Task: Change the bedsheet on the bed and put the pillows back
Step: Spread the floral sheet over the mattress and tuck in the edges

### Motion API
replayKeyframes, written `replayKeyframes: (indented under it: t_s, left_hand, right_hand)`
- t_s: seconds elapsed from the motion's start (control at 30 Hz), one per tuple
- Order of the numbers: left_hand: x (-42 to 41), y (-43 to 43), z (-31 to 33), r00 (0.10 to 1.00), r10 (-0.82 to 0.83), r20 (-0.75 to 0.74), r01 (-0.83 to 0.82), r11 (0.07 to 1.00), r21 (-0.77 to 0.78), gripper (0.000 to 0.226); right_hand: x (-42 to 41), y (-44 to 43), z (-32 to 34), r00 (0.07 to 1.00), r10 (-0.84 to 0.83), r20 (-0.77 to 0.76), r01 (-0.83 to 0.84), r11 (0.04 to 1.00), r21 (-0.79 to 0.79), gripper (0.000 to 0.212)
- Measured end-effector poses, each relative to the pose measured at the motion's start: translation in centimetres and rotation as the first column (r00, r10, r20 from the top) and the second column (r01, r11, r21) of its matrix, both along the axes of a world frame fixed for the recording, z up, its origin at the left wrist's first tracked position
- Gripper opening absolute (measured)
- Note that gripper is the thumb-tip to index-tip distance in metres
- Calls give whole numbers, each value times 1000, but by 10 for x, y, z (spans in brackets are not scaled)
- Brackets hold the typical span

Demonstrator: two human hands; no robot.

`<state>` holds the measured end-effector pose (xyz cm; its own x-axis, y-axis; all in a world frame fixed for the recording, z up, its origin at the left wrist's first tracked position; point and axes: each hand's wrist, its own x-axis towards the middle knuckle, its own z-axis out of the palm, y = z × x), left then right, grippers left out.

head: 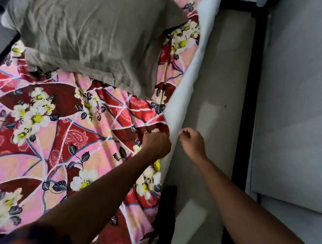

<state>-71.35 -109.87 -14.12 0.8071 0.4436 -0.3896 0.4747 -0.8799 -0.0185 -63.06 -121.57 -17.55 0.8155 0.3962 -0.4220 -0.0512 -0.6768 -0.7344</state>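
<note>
Bedsheet: the floral bedsheet (47, 125), pink and dark red with white flowers, lay spread out in front of you, wrinkled towards its right edge.
Pillow: a grey pillow (91, 42) rested on the sheet at its far end, with its near corner close to the sheet's right edge.
Left hand: your left hand (155, 144) was curled into a fist at the sheet's right edge, gripping bunched fabric.
Mattress: the white mattress edge (184, 95) ran just right of the sheet and passed between your two hands.
Right hand: your right hand (193, 142) hung just beside the mattress edge with its fingers curled; whether they pinched anything could not be told.
Floor: beige floor (219, 83) lay right of the mattress, bordered by a black strip (250, 100) and then a grey panel (292, 99).
</note>
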Motion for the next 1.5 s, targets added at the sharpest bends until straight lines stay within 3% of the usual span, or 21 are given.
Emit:
replayKeyframes:
  t_s: [0.07,0.13,0.23,0.3,0.4,0.47,0.57,0.63,0.7,0.8,0.87,1.0,1.07,1.1,1.17,1.23,1.3,1.37,1.43,1.5]
  left_hand:
    - [4,-4,1,999,-40,33,41,999,-14,35]
    - [6,-4,4,991,-7,132,26,989,-143,32]
    - [6,-10,9,927,-11,375,186,881,-434,30]
    - [6,-12,12,894,32,447,233,819,-524,35]
    - [9,-19,18,862,199,465,143,786,-602,41]
    - [14,-25,25,830,327,451,55,758,-650,43]
    - [17,-27,30,787,477,391,-48,680,-732,33]
    - [17,-26,35,779,533,331,-102,628,-771,30]
    - [17,-26,37,739,645,195,-195,481,-855,31]
    - [13,-25,40,584,812,-18,-272,175,-946,33]
    - [9,-24,40,541,839,-62,-277,108,-955,34]
    - [3,-25,35,633,768,-97,-299,128,-946,36]
    - [6,-25,29,664,737,-126,-342,150,-928,37]
    - [9,-26,25,687,715,-128,-377,201,-904,37]
    - [18,-27,19,764,636,-106,-443,399,-803,33]
    - [28,-29,15,848,516,-120,-450,583,-676,25]
    - [40,-30,11,885,429,-180,-444,663,-603,20]
    - [52,-27,9,895,385,-226,-441,687,-578,18]
    - [62,-22,6,891,345,-295,-454,665,-593,21]
    - [69,-22,4,847,252,-469,-515,607,-605,36]
  right_hand:
    - [13,9,3,997,31,64,-33,999,27,19]
    - [25,14,5,964,181,197,-199,977,74,51]
    - [42,6,6,782,467,412,-521,853,23,85]
    - [56,0,6,683,543,489,-616,788,-14,85]
    - [70,-9,11,509,642,574,-740,667,-90,68]
    - [75,-6,12,434,641,633,-762,636,-122,60]
    - [83,12,10,411,549,728,-694,706,-140,45]
    - [89,30,12,405,569,715,-703,694,-154,40]
    - [94,49,15,360,686,632,-755,613,-235,47]
    - [99,66,11,334,791,512,-757,549,-355,53]
    - [106,71,4,332,784,525,-742,561,-368,53]
    - [134,80,-6,228,710,666,-681,605,-412,33]
    - [150,85,-4,186,702,687,-710,579,-400,24]
    - [159,86,-3,164,701,694,-727,561,-395,20]
    - [178,82,0,107,713,692,-730,529,-432,9]
    - [193,65,3,71,764,641,-699,497,-515,14]
    - [212,34,-5,166,841,515,-644,488,-589,24]
    - [228,-3,-20,446,840,307,-565,531,-631,26]
    - [231,-31,-35,734,668,124,-488,646,-587,20]
    - [222,-39,-42,856,516,35,-438,760,-480,17]
